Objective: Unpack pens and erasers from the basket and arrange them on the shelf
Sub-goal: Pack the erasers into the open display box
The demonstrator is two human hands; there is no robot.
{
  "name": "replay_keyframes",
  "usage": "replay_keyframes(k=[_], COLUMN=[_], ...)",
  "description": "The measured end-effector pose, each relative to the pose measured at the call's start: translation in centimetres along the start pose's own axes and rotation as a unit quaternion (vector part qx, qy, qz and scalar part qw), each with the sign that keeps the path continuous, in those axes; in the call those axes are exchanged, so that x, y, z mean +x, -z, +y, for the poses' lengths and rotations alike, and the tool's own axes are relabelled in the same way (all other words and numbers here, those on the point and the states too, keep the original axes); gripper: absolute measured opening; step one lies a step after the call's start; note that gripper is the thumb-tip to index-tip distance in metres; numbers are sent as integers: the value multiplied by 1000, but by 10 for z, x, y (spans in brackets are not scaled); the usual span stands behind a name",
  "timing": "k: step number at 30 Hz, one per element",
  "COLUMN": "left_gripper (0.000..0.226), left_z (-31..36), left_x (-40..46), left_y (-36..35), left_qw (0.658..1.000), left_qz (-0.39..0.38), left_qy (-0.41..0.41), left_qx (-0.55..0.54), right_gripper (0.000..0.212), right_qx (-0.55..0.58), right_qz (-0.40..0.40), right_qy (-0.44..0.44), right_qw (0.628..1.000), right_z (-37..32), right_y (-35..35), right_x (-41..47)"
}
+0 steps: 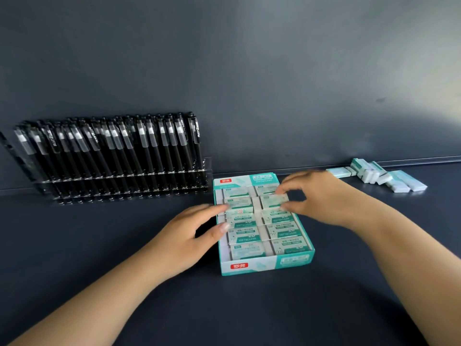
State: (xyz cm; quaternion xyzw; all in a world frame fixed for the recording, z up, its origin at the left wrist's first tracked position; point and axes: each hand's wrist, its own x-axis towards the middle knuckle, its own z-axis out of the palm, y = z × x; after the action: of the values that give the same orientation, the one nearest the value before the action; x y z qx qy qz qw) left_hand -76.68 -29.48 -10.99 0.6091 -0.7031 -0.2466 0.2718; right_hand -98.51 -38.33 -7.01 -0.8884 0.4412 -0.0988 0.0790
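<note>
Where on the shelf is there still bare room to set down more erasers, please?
Bare shelf surface lies between the eraser box and the loose erasers along the back wall, and in front of the clear pen rack on the left. The centre is crowded: the left hand steadies the box's side while the right hand pinches an eraser over it.

Open teal eraser box [264, 264] on shelf [99, 258], two columns of wrapped erasers [245, 233]; black pens [112, 156] racked upright at left; loose erasers [389, 177] at right.
</note>
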Motion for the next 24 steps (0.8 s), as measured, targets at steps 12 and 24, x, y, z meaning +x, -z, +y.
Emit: replay_keyframes(k=[12, 24], left_gripper=[51, 50], left_z=[-1, 2], left_x=[0, 5], left_y=[-3, -9], left_qw=[1000, 1000], left_qz=[-5, -7], left_qy=[4, 29], left_qx=[-2, -8], right_gripper=[30, 30], right_qx=[-50, 70], right_qz=[27, 19], right_qy=[-23, -32], right_qw=[998, 997], right_z=[-8, -2], right_y=[-6, -16], right_x=[2, -2])
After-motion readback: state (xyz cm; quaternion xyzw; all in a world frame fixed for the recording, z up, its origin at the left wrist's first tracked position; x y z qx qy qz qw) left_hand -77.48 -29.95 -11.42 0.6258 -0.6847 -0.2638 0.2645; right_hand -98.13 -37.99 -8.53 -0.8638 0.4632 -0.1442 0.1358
